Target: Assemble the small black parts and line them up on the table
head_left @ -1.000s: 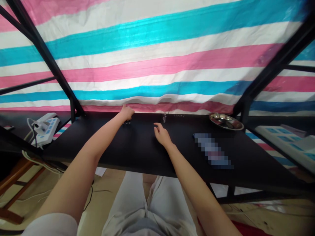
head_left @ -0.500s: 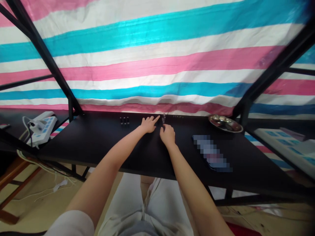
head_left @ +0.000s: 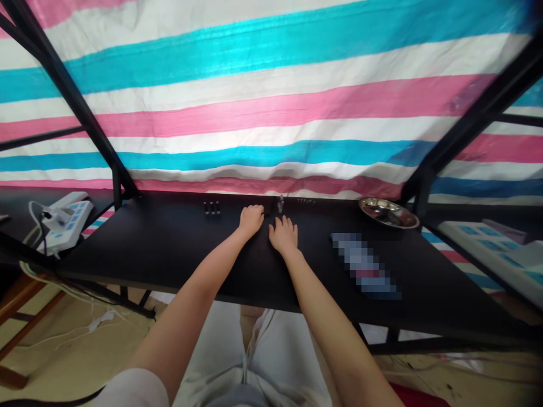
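My left hand [head_left: 251, 220] is closed near the middle of the black table, its fingers curled together. A small dark bit shows at its fingertips, too small to name. Close by on the right, my right hand [head_left: 284, 234] lies palm down on the tabletop, fingers apart and holding nothing. Just beyond it is a little cluster of shiny metal pieces [head_left: 280, 203]. Three short black cylinders with silvery ends [head_left: 211, 208] stand in a row to the left of my left hand. A line of tiny pale pieces [head_left: 306, 201] runs along the back right.
A round divided metal plate [head_left: 410, 222] sits at the table's [head_left: 169, 249] back right. A blurred-out bluish object [head_left: 365, 265] lies in front of it. Black frame posts rise at both sides before a striped sheet [head_left: 271, 107]. A power strip [head_left: 72, 223] is at far left.
My left hand's outstretched fingers have curled in. My right hand has drawn slightly back from the metal cluster, and its fingers have spread on the table.
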`<action>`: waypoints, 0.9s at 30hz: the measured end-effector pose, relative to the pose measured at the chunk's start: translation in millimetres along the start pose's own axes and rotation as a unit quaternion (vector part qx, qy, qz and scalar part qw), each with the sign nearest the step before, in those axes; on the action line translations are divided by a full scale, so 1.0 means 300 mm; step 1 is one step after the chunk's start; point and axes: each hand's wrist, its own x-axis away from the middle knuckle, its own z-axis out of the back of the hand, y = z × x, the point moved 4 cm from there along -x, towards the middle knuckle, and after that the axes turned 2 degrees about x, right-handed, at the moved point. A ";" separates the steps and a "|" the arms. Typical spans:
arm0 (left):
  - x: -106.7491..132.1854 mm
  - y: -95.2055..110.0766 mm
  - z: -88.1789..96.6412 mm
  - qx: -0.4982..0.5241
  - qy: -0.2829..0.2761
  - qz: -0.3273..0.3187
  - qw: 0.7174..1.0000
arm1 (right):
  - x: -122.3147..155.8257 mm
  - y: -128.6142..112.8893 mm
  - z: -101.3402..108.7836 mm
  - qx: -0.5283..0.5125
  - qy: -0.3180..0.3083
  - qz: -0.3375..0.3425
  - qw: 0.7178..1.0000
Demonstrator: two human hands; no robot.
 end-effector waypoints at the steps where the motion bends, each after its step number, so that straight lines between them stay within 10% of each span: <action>1: 0.014 -0.016 0.003 0.023 0.009 0.015 1.000 | -0.001 -0.002 -0.003 0.007 -0.006 -0.003 1.000; 13: 0.231 -0.125 0.042 0.328 0.121 0.150 0.925 | -0.069 -0.024 -0.026 0.017 -0.046 -0.057 0.997; 27: 0.254 -0.135 0.070 0.317 0.139 0.113 0.931 | -0.098 -0.019 -0.036 0.018 -0.054 -0.054 0.997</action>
